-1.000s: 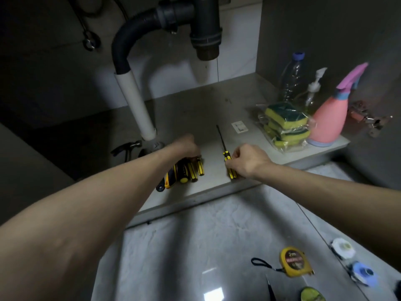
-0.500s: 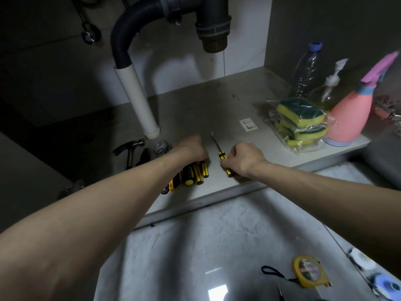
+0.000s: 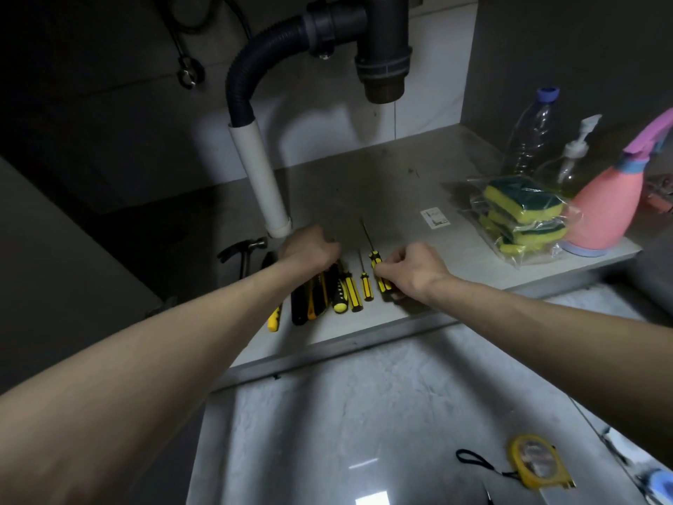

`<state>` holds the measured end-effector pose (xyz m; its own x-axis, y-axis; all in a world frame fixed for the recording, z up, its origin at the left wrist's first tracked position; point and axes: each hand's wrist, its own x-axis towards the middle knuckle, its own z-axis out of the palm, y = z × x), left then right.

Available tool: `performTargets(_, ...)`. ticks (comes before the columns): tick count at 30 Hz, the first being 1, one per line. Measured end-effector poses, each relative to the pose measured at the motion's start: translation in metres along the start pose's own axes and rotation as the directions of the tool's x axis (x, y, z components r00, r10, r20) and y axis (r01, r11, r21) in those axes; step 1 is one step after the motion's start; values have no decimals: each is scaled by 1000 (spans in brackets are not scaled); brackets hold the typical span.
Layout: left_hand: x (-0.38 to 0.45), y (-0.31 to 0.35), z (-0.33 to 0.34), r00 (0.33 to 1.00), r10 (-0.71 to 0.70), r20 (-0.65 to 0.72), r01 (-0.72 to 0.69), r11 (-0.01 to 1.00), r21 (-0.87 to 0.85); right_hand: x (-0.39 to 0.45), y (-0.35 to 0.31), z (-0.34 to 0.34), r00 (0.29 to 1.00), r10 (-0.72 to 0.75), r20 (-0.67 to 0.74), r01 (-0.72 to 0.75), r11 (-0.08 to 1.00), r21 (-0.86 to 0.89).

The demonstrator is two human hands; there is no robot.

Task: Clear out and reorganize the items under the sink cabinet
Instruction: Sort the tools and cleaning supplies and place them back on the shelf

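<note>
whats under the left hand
The left hand rests over a row of yellow-and-black screwdrivers on the cabinet floor; their handles stick out toward the camera. Their shafts and tips are covered by the hand.

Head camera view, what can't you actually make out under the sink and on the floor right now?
- Head view: shafts and tips of the black-and-yellow screwdrivers in the row, covered by the left hand.
- Handle of the long yellow-and-black screwdriver, partly under the right hand.
- Steel claw hammer: handle lost in shadow.
- Yellow tape measure: motion-blurred, label unreadable.
- Pink spray bottle: nozzle cut off by the right edge.
</note>
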<state>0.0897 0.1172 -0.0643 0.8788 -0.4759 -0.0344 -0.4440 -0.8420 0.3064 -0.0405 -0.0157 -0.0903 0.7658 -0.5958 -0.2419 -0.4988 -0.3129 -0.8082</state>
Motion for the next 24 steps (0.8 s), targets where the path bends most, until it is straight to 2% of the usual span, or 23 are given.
performTargets(2, -6, -7, -1, 1000, -15, -7, 15, 1000, 10, -2, -9, 10, 999, -10, 31, 9, 1000, 3)
performTargets(9, -19, -22, 5, 998, -55, 15, 54, 998, 24, -7, -18, 34, 994, -107, -4, 101, 951, -291)
performTargets(15, -19, -26, 5, 998, -54, 37, 54, 999, 0, -2, -15, 36, 993, -121, -4, 114, 945, -307)
performTargets(19, -22, -23, 3, 1000, -8, -13, 7, 999, -35, -2, -10, 33, 989, -146, 2, 140, 948, -285)
performTargets(24, -33, -17, 3, 988, 142, -56, -147, 985, -95, -1, -5, 25, 982, -177, -62, 149, 940, -308)
